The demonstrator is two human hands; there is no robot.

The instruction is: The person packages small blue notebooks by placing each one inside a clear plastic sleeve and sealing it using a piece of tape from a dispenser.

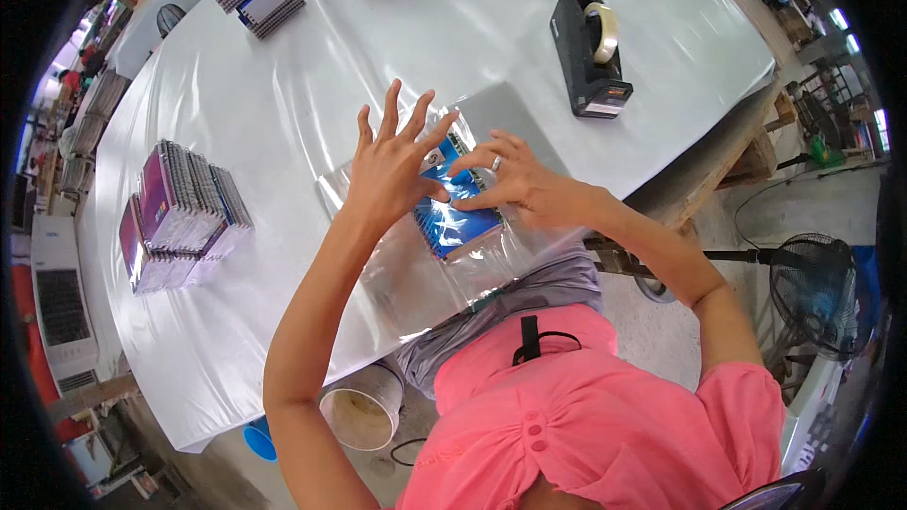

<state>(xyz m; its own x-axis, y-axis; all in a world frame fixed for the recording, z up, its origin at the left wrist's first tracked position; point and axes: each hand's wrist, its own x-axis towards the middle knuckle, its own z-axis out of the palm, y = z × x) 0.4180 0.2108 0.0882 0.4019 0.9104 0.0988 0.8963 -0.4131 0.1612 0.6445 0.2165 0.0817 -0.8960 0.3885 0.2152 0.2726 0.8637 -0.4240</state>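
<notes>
A small blue spiral notebook [452, 229] lies on clear plastic sheets [402, 279] near the table's front edge. Over its upper left side is my left hand [387, 170], fingers spread and raised, with the thumb at the cover. My right hand [520, 184], wearing a ring, rests on the notebook from the right. Its thumb and forefinger reach across the cover, apart from each other, while the other fingers are slightly bent. Neither hand grips anything. Both hands hide part of the notebook.
A black tape dispenser [581, 66] stands at the back right. Purple spiral notebooks [179, 203] are stacked at the left, with more blue notebook stacks [260, 0] along the far side. Below the table's front edge sits a white bucket [364, 406]; a black fan [814, 293] is at the right.
</notes>
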